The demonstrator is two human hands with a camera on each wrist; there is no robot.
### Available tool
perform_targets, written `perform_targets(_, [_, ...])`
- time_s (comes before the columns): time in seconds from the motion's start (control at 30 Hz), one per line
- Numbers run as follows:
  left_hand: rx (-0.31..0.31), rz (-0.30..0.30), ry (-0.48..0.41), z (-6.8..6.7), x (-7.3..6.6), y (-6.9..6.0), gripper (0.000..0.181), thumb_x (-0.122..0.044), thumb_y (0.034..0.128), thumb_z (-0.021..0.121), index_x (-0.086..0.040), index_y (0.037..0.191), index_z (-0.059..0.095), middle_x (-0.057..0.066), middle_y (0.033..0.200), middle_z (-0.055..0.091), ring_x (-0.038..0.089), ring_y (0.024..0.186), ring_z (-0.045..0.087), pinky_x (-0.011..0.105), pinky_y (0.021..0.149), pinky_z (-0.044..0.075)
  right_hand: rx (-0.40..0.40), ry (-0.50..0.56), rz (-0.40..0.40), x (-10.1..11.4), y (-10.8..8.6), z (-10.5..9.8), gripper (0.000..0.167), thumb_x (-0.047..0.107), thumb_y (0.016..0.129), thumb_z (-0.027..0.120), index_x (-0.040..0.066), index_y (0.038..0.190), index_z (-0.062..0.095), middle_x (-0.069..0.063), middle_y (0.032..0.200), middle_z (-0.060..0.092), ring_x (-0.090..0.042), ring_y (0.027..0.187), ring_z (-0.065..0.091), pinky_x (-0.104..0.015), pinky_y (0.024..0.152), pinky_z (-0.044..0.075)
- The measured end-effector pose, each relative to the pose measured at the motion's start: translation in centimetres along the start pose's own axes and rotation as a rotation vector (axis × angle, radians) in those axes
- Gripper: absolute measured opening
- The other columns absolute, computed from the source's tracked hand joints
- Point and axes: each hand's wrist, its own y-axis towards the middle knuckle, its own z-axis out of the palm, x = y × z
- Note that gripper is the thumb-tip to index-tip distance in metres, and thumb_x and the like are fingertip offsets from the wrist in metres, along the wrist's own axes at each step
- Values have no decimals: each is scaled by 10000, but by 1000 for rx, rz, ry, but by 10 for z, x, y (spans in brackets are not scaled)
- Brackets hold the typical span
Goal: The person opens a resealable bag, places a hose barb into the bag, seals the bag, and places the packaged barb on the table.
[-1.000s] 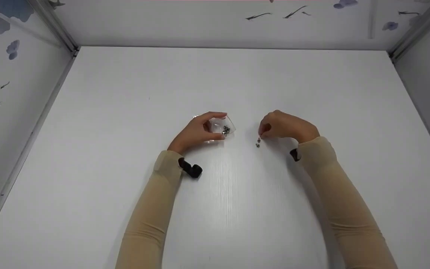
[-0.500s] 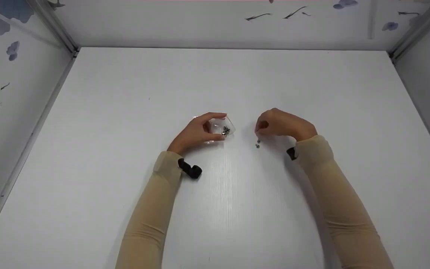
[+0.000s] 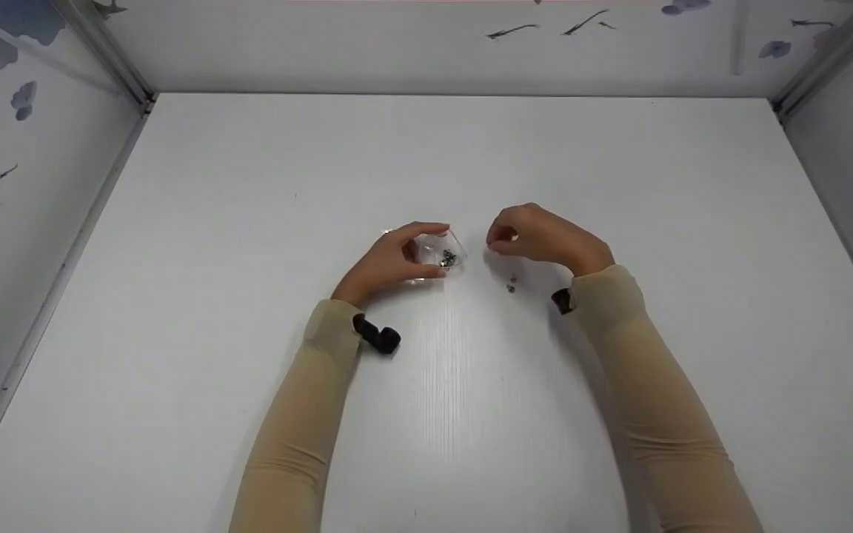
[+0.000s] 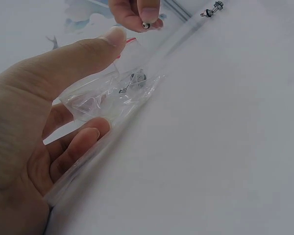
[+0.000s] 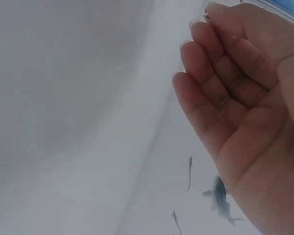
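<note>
A clear plastic bag [image 3: 458, 244] with a red strip at its mouth lies in the left hand [image 3: 389, 263], thumb on one side and fingers on the other. Several small metal screws [image 3: 448, 258] show inside it. The right hand [image 3: 545, 237] is just right of the bag, above the table. Its thumb and index finger pinch one small screw [image 4: 146, 25], plain in the left wrist view; only a bit shows in the right wrist view. A few loose screws [image 3: 511, 288] lie on the table below the right hand, also at the top of the left wrist view [image 4: 213, 10].
The white table [image 3: 441, 414] has a patterned wall [image 3: 397, 52] behind it and panels at both sides. A black wrist device [image 3: 378, 334] sits at the left cuff, another [image 3: 562, 300] at the right cuff.
The right hand has moved left and away from the loose screws, toward the bag, with a screw in its fingertips. The left hand and bag have stayed in place.
</note>
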Motion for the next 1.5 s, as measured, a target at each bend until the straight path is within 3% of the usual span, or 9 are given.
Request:
perform_targets(0.4, [5,27,18,0,0,-1,621,-352,757,818,-340,1325,568,-58,1039,605,135,746,482,258,700,406,-53,26,-104,18,8,5,153,114,920,634,59,1045,704,-55,1044,680,-201,976,618,-373,884,505])
perform_targets(0.7, [19,26,16,0,1,-1,633,-340,770,810,-280,1349,560,98,973,604,178,746,470,286,696,388,-65,9,-181,27,15,10,152,92,908,652,44,1040,710,-72,1024,686,-197,954,633,-363,871,515])
perform_targets(0.97, [7,32,-3,0,1,0,606,-320,766,816,-321,1322,575,-115,1220,599,129,764,451,256,722,393,-53,18,-209,33,16,11,156,85,912,646,38,1049,704,-81,1044,677,-210,976,636,-364,873,515])
perform_targets(1.5, [4,36,32,-1,0,1,600,-331,768,812,-322,1321,578,-113,1206,605,142,790,463,266,733,393,-41,1,-191,32,11,8,165,99,886,685,43,1038,717,-72,1028,688,-204,938,633,-366,866,515])
